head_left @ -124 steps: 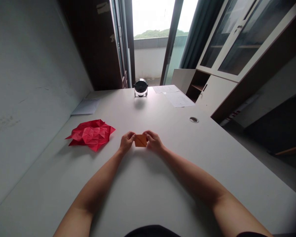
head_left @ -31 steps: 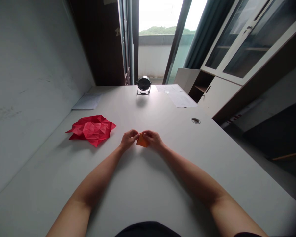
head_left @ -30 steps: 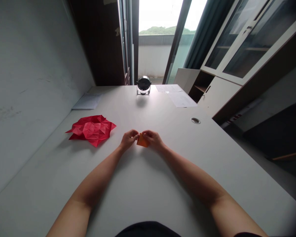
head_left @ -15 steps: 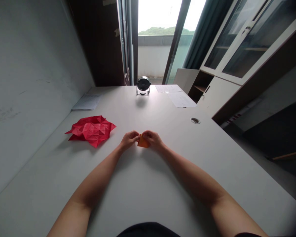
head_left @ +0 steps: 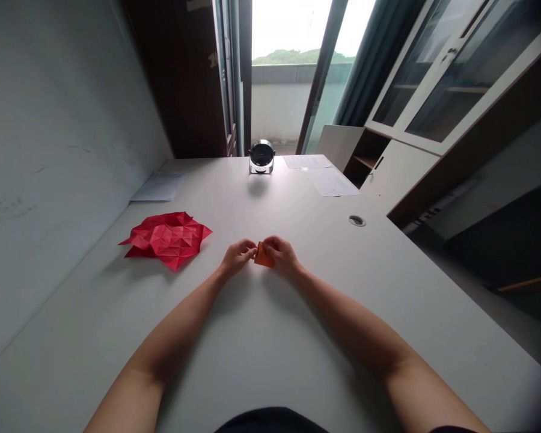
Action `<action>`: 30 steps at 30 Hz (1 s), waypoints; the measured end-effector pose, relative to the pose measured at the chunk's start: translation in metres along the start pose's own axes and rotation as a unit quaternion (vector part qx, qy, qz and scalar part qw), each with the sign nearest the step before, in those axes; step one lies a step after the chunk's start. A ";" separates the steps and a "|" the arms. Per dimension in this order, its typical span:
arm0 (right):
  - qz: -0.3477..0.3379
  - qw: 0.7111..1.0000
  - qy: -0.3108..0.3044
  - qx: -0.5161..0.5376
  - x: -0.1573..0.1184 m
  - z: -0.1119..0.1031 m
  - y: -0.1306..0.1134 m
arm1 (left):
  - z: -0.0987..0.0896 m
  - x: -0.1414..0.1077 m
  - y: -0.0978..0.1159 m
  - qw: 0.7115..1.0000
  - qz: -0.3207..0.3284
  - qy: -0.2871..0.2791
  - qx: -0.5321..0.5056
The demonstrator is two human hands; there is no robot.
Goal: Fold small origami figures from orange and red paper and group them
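Note:
A small folded piece of orange paper [head_left: 263, 257] is held between my two hands above the middle of the white table [head_left: 261, 337]. My right hand [head_left: 281, 254] grips its right side, with the thumb over the front. At its left edge, the fingertips of my left hand [head_left: 238, 254] are pinched together on the paper. To the left of my hands lies a large creased sheet of red paper [head_left: 174, 237], its points sticking up off the table.
A round black and silver device [head_left: 261, 157] stands at the table's far edge. White papers [head_left: 332, 181] lie at the far right, and another sheet [head_left: 158, 186] lies by the left wall. A round cable hole [head_left: 356, 221] is at the right.
The orange paper has shifted slightly right and tilted in my hands. My right hand has risen a little; the red paper stays where it was.

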State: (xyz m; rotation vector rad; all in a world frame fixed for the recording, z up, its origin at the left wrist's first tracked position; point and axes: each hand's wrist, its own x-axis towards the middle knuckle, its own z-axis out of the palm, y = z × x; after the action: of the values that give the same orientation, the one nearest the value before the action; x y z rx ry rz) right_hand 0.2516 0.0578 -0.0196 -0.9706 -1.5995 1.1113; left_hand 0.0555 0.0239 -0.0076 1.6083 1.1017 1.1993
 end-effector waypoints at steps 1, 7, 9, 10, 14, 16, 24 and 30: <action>0.000 1.000 0.007 0.001 0.000 0.000 -0.001 | 0.001 -0.001 0.002 1.000 0.004 0.012 0.027; 0.018 0.999 0.024 0.039 0.001 0.000 -0.004 | 0.007 -0.007 0.015 0.991 0.025 0.047 0.122; 0.032 0.998 0.014 0.061 0.002 0.000 -0.005 | 0.007 -0.006 0.015 0.990 0.027 0.057 0.129; 0.038 0.997 0.007 0.074 0.002 0.000 -0.005 | 0.007 -0.006 0.015 0.989 0.028 0.062 0.131; 0.050 0.992 -0.007 0.117 0.001 0.001 -0.005 | 0.006 -0.005 0.013 0.988 0.037 0.070 0.133; 0.048 0.993 -0.013 0.111 0.001 0.001 -0.005 | 0.006 -0.006 0.013 0.988 0.040 0.070 0.132; 0.021 0.998 -0.036 0.036 -0.003 0.003 -0.012 | 0.007 -0.006 0.017 0.985 0.066 0.092 0.133; 0.020 0.999 -0.031 0.039 -0.004 0.002 -0.011 | 0.008 -0.006 0.019 0.987 0.069 0.078 0.119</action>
State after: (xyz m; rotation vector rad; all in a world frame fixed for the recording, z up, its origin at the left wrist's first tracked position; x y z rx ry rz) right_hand 0.2494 0.0507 -0.0099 -0.9270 -1.5805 1.2328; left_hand 0.0652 0.0116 0.0077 1.8206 1.2889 1.3440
